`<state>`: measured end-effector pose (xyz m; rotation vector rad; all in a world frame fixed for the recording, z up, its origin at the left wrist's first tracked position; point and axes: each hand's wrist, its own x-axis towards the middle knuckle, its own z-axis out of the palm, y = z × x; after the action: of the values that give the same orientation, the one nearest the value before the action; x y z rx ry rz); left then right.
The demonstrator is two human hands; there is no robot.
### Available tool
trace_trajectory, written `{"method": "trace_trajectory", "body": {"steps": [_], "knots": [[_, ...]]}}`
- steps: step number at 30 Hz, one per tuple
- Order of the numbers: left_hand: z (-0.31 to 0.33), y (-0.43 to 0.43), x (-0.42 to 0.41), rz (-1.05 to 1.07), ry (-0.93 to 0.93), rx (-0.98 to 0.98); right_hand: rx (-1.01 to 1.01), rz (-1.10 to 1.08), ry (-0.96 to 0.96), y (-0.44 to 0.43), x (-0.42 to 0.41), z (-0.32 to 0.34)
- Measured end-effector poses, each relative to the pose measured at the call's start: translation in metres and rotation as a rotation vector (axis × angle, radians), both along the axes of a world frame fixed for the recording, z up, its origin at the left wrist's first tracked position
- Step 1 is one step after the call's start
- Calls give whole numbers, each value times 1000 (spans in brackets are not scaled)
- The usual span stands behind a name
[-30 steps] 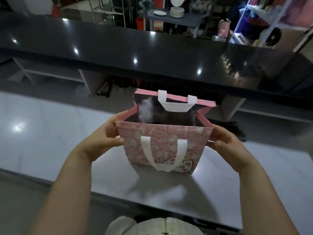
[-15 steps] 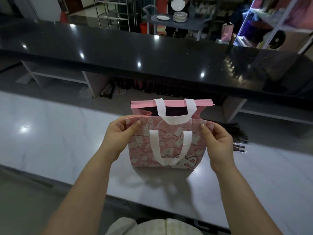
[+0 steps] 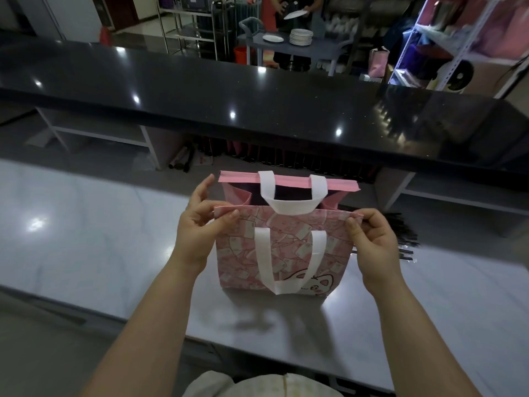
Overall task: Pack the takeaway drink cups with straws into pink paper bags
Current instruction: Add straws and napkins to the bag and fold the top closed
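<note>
A: What has changed in the last second?

B: The pink paper bag (image 3: 282,247) stood wide open at the mouth a second ago. Now its near wall is pulled flat and closer to the far wall, so the mouth is narrower. It stands upright on the pale table (image 3: 86,239), at the centre of the view.

A: And the hands?

B: The left hand (image 3: 200,230) has its grip pinched on the near rim's corner at 9 o'clock. The right hand (image 3: 372,242) pinches the opposite corner at 3 o'clock.

A: What does that mean for packing?

B: Probably the bag is being shaped or closed.

A: Anything unclear?

B: The inside is dark, so no cup can be made out. Dark straws (image 3: 400,233), I think, lie at 3 o'clock, partly behind the right hand.
</note>
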<state>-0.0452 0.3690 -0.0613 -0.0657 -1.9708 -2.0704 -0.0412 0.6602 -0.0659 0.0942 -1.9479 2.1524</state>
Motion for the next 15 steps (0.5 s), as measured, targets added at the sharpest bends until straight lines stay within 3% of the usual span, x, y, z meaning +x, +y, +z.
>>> {"method": "trace_trajectory", "body": {"steps": [8,15], "knots": [[6,-11,-20,-152,-69,-58,83,116,-61,13,-29,7],[4,-6,-25,-69,-68,-4,-23,67,-74,5,-37,0]]}}
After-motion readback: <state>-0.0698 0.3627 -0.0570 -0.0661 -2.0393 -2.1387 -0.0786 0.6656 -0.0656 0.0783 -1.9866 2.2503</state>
